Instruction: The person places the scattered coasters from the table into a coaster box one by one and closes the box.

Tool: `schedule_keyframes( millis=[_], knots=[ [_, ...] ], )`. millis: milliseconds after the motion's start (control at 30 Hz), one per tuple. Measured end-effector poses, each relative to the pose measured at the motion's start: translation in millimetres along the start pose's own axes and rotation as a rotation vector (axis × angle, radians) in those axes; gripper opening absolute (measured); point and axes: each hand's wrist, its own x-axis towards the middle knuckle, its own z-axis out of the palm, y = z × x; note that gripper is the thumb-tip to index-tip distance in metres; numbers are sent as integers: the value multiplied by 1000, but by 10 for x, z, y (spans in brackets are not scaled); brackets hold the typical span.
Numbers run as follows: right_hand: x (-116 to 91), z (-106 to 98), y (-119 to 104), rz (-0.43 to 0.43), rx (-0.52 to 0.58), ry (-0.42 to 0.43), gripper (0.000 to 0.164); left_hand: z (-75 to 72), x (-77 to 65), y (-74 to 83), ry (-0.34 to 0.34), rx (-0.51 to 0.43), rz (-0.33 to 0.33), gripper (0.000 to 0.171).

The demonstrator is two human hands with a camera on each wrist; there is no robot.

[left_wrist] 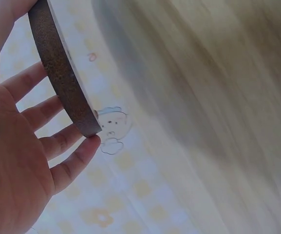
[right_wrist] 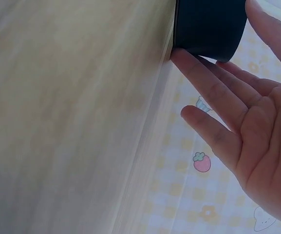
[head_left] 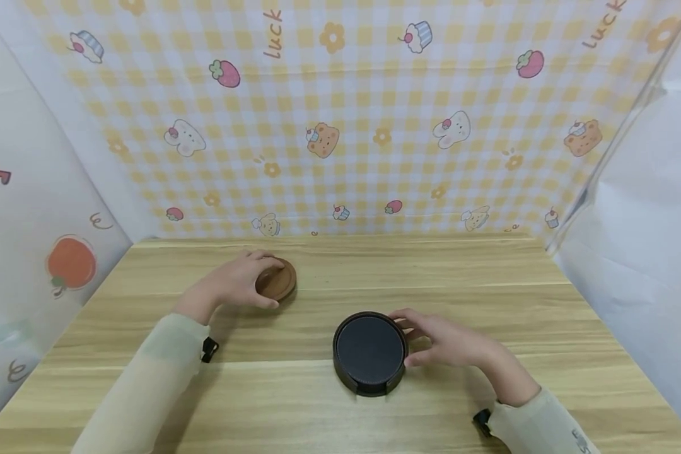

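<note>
My left hand point(head_left: 237, 279) holds a round brown wooden disc point(head_left: 278, 281) with a rim, on the left of the table toward the back. In the left wrist view, fingertips meet the dark edge of the disc point(left_wrist: 62, 73). A shadow lies on the tabletop beside it. Near the middle stands a black round coaster holder point(head_left: 346, 373) with a notch in its front and a dark round coaster point(head_left: 370, 350) in it. My right hand point(head_left: 451, 340) touches the holder's right side, thumb in front and fingers behind, fairly straight in the right wrist view.
The wood-grain table point(head_left: 272, 403) ends at a yellow checked cloth backdrop point(head_left: 357, 183) with cartoon prints. White sheets hang at left and right. Black wrist straps point(head_left: 209, 349) show at both sleeves.
</note>
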Motion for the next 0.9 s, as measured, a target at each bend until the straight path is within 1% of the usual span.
schedule_keyframes(
  millis=[167,333,567,900],
  knots=[
    [0,-5,0,4,0,2,73,17,-31,94,-9,9,29,77],
    [-2,-5,-9,15,14,1,73,18,-64,193,0,18,69,78],
    [-9,0,-24,11,29,5,73,-8,-101,391,4,31,121,78],
    [-2,8,-6,3,15,2,73,20,-137,659,16,55,220,78]
  ],
)
